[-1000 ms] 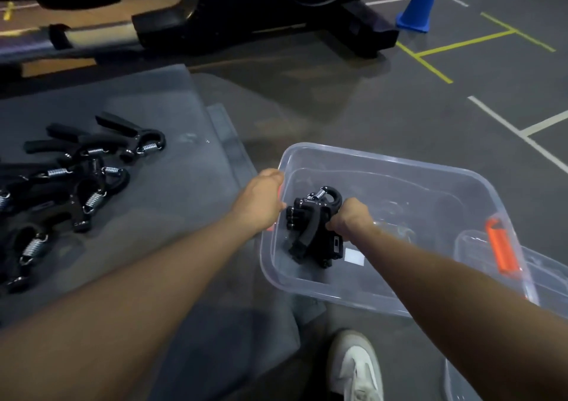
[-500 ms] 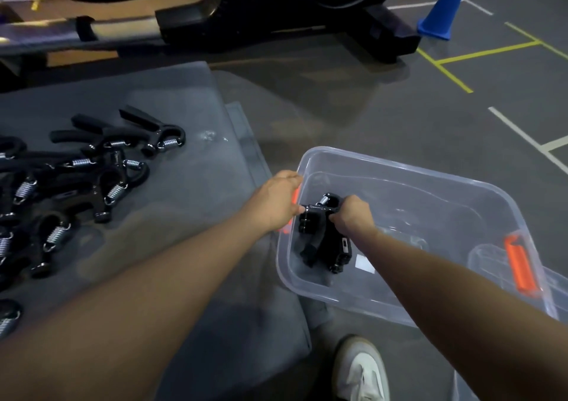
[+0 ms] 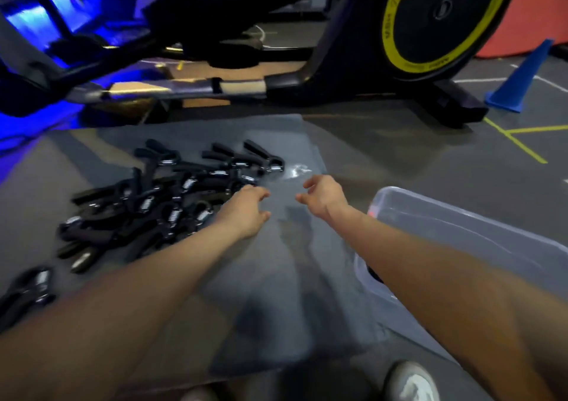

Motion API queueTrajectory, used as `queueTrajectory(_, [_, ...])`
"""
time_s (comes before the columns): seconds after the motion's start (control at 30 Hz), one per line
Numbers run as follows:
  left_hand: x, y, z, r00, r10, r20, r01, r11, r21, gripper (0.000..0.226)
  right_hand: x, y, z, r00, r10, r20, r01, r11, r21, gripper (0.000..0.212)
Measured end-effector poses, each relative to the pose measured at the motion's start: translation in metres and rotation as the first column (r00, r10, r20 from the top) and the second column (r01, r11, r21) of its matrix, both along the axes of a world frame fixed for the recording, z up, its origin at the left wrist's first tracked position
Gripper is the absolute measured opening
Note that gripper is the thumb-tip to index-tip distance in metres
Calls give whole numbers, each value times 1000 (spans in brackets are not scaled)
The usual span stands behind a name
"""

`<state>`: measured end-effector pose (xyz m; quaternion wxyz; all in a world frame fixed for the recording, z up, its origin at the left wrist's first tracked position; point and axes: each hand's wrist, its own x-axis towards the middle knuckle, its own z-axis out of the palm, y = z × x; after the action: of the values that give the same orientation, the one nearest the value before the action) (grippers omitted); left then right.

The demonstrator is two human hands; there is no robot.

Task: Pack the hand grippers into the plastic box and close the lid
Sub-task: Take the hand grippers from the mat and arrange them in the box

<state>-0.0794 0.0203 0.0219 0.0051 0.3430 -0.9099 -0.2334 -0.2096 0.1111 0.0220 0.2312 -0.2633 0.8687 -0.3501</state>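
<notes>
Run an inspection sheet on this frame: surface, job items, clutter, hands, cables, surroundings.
Surface: grey floor mat on a grey floor with yellow and white lines.
Job's things: pile of black spring hand grippers on the mat; clear plastic box to the right, open, contents blurred.
Clutter: nothing seen.
Grippers: left hand and right hand empty, fingers relaxed, above the mat near the pile.
Cables: nothing seen.
Surroundings: black exercise machine with yellow-rimmed wheel; blue cone; white shoe.

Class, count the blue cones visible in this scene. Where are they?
1: a blue cone stands on the floor at far right, beside the exercise machine. Others may lie outside the frame.
</notes>
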Motion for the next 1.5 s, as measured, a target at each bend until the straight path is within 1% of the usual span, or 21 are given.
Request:
queueTrajectory(0.13, [76, -33, 7, 990, 131, 51, -130, 991, -31, 50, 66, -51, 9, 985, 172, 29, -172, 985, 15, 34])
queueTrajectory(0.27, [143, -51, -5, 962, 262, 77, -261, 965, -21, 49, 124, -81, -5, 948, 316, 44, -318, 947, 47, 32])
queueTrajectory(0.33, [170, -55, -21, 948, 296, 119, -297, 955, -7, 51, 142, -88, -20, 926, 371, 64, -375, 924, 76, 21])
queueTrajectory(0.37, [181, -57, -29, 940, 314, 135, -317, 949, -4, 51, 148, -91, -28, 922, 381, 73, -387, 918, 86, 17])
queueTrajectory(0.5, [215, -64, -61, 906, 388, 170, -387, 921, -44, 50, 163, -104, -54, 914, 394, 98, -404, 904, 139, 19])
queueTrajectory(0.57, [225, -69, -74, 902, 388, 188, -385, 921, -58, 53, 169, -112, -65, 912, 396, 107, -409, 899, 156, 32])
queueTrajectory(0.6, [227, -71, -79, 900, 386, 201, -382, 922, -59, 55, 173, -114, -70, 913, 393, 113, -407, 899, 163, 35])
queueTrajectory(0.7, [229, -75, -92, 901, 368, 230, -371, 928, -31, 58, 181, -119, -82, 919, 371, 130, -389, 906, 168, 36])
queueTrajectory(0.73, [228, -76, -96, 904, 355, 239, -355, 934, -44, 57, 183, -121, -85, 920, 368, 137, -387, 907, 168, 36])
queueTrajectory(0.83, [227, -78, -103, 909, 353, 220, -323, 933, -162, 49, 187, -124, -92, 921, 356, 159, -380, 910, 163, 35])
queueTrajectory(0.93, [226, -80, -107, 907, 348, 238, -302, 930, -211, 59, 186, -123, -92, 922, 344, 177, -372, 915, 156, 35])
queueTrajectory(1.07, [223, -86, -103, 893, 337, 297, -298, 939, -171, 67, 179, -116, -87, 926, 335, 175, -362, 920, 152, 35])
queueTrajectory(1.17, [220, -83, -95, 877, 327, 352, -303, 945, -123, 69, 172, -108, -78, 931, 327, 160, -350, 924, 151, 36])
queueTrajectory(1.23, [217, -77, -91, 865, 344, 365, -343, 937, -71, 70, 167, -101, -70, 933, 326, 150, -347, 926, 146, 34])
queueTrajectory(1.33, [208, -65, -77, 866, 320, 383, -331, 943, -41, 69, 157, -88, -58, 939, 313, 143, -331, 934, 132, 32])
queueTrajectory(1.4, [198, -59, -59, 888, 331, 320, -346, 938, -13, 64, 149, -77, -46, 948, 297, 115, -311, 942, 130, 31])
queueTrajectory(1.47, [185, -56, -33, 916, 350, 195, -371, 925, 86, 45, 138, -65, -30, 955, 285, 77, -293, 947, 129, 30])
queueTrajectory(1.5, [177, -54, -20, 928, 349, 133, -368, 915, 166, 34, 132, -60, -20, 956, 287, 63, -293, 948, 125, 29])
